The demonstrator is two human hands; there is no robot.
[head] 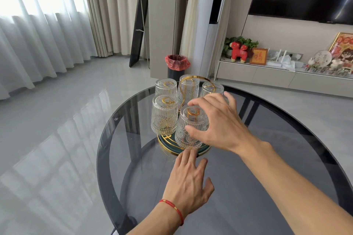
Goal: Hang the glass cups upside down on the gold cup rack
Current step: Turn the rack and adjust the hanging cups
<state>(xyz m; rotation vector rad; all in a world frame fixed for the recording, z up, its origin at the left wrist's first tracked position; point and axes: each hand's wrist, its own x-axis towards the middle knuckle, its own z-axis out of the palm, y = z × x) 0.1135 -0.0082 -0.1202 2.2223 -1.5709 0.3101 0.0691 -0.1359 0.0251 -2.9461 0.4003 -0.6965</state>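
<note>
A gold cup rack with a dark green, gold-rimmed base stands on the far half of a round smoked-glass table. Several ribbed glass cups hang on it upside down, among them a front-left cup and a back-left cup. My right hand wraps the nearest cup, thumb on its front side and fingers curled behind its upturned bottom. That cup sits over a gold peg. My left hand lies palm down on the table with fingers apart, its fingertips at the rim of the rack's base.
The table's near and right parts are bare glass, with its dark frame showing beneath. On the floor behind it stands a black bin with a red liner. A low TV cabinet with ornaments runs along the right wall. Curtains hang at left.
</note>
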